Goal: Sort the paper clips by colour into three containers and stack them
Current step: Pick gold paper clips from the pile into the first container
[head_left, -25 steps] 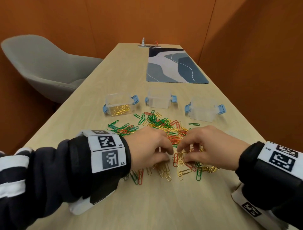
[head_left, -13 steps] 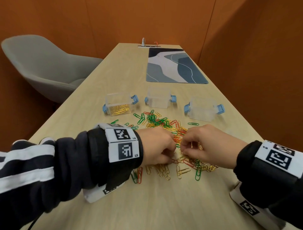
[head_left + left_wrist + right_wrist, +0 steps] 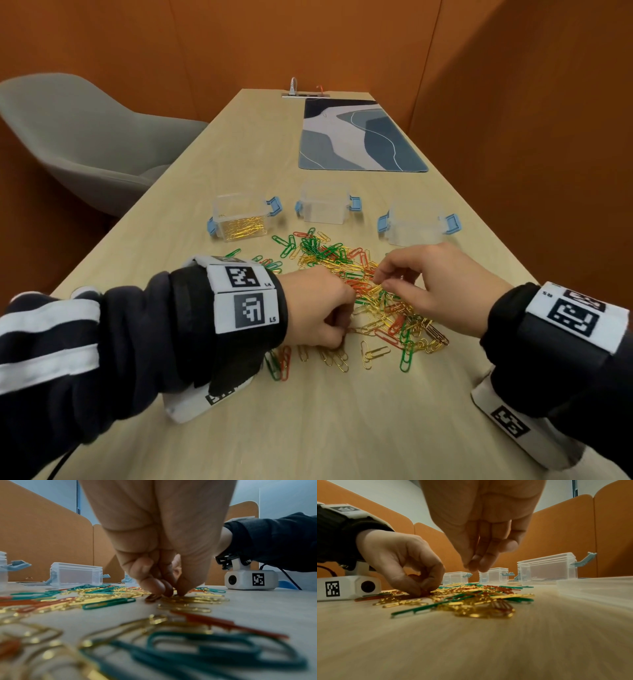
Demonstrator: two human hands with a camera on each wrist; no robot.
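A mixed pile of gold, green and red paper clips (image 3: 342,263) lies on the wooden table. Behind it stand three clear containers with blue latches. The left container (image 3: 239,219) holds gold clips, while the middle container (image 3: 325,205) and the right container (image 3: 416,226) look empty. My left hand (image 3: 342,329) is curled down at the pile's near edge, its fingertips (image 3: 181,591) pinching clips against the table. My right hand (image 3: 382,282) hovers just above the pile, thumb and fingers (image 3: 475,565) pinched together. A small gold clip seems caught there, though the wrist view hides it.
A blue patterned mat (image 3: 359,137) lies further back on the table, and a grey chair (image 3: 85,137) stands to the left. Orange walls close in the right side and the back. A clear lid (image 3: 590,586) lies flat near the right container.
My left arm has slid forward and right into the pile. The right hand has lifted off the clips and moved slightly up and left, its fingers now pinched.
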